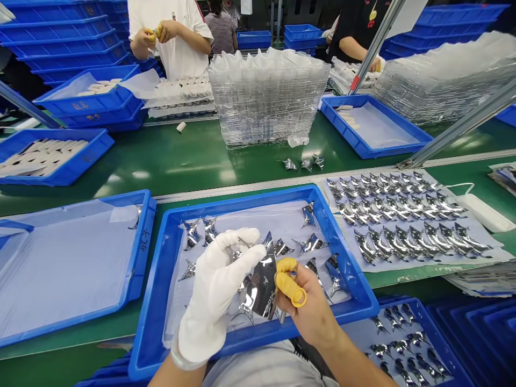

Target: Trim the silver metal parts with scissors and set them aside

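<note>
A curved, mirror-bright chrome piece (264, 285) with pointed corners is held up over the blue tray (252, 344). My left hand (215, 285), in a white glove, grips its upper left side between thumb and fingers. Yellow finger cots cover the thumb and index finger of my right hand (302, 290), which are closed at the piece's right edge. A small blue spot shows between those fingers; what it belongs to is hidden. Several similar chrome pieces (312, 244) lie spread on the white lining of the tray beneath my hands.
Rows of chrome pieces (403, 201) lie on a white sheet at right. Another blue tray (137, 258) stands at left. Behind are stacked clear plastic trays (268, 102) and three wrapped pieces (306, 163). A slanted metal post (455, 121) rises at right. Co-workers (173, 43) stand across the bench.
</note>
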`<move>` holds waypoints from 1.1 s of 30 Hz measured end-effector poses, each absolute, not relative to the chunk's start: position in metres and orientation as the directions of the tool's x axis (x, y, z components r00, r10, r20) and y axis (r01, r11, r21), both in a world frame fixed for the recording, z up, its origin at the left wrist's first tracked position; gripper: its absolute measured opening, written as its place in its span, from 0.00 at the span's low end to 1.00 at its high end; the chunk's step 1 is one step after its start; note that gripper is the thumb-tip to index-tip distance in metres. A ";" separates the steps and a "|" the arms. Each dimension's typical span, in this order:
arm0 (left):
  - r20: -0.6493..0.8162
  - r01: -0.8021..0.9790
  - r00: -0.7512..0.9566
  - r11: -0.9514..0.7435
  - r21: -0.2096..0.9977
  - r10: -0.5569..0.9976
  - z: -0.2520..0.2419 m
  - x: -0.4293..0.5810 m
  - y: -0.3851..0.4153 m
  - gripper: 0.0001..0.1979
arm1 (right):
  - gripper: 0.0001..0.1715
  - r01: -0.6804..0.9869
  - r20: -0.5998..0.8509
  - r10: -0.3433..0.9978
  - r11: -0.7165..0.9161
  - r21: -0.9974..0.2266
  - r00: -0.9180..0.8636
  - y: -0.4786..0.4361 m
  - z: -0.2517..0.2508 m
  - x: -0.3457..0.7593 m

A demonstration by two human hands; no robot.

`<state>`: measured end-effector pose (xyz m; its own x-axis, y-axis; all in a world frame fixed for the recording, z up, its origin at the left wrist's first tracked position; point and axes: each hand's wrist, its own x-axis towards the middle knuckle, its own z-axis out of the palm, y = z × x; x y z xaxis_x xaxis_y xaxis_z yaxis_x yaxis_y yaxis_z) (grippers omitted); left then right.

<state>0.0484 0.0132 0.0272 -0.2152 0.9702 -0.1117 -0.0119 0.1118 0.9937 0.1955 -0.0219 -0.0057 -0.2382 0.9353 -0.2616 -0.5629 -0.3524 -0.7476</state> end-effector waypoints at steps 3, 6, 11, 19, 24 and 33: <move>-0.157 -0.051 -0.201 0.150 0.987 0.967 0.023 0.045 0.013 0.16 | 0.24 -0.568 -0.248 0.938 -0.343 -0.748 -0.240 -0.023 -0.006 0.195; -0.158 -0.072 -0.205 0.146 0.987 0.966 0.020 0.044 0.013 0.17 | 0.23 -0.554 -0.234 0.942 -0.330 -0.764 -0.240 -0.023 -0.007 0.195; -0.210 -0.137 -0.206 0.184 0.973 0.956 0.019 0.046 0.013 0.19 | 0.22 -0.536 -0.239 0.942 -0.332 -0.777 -0.237 -0.024 -0.006 0.194; -0.092 0.048 -0.116 0.098 0.994 0.989 0.001 0.045 0.003 0.19 | 0.22 -0.588 -0.303 0.934 -0.356 -0.726 -0.191 -0.020 0.002 0.186; -0.025 0.018 0.060 0.024 1.000 0.998 -0.036 0.036 -0.017 0.26 | 0.22 -0.574 -0.371 0.921 -0.369 -0.731 -0.120 -0.018 0.002 0.180; -0.236 -0.336 0.164 0.279 0.900 0.958 -0.035 0.056 -0.025 0.24 | 0.22 -0.556 -0.338 0.939 -0.311 -0.771 -0.056 -0.013 0.002 0.173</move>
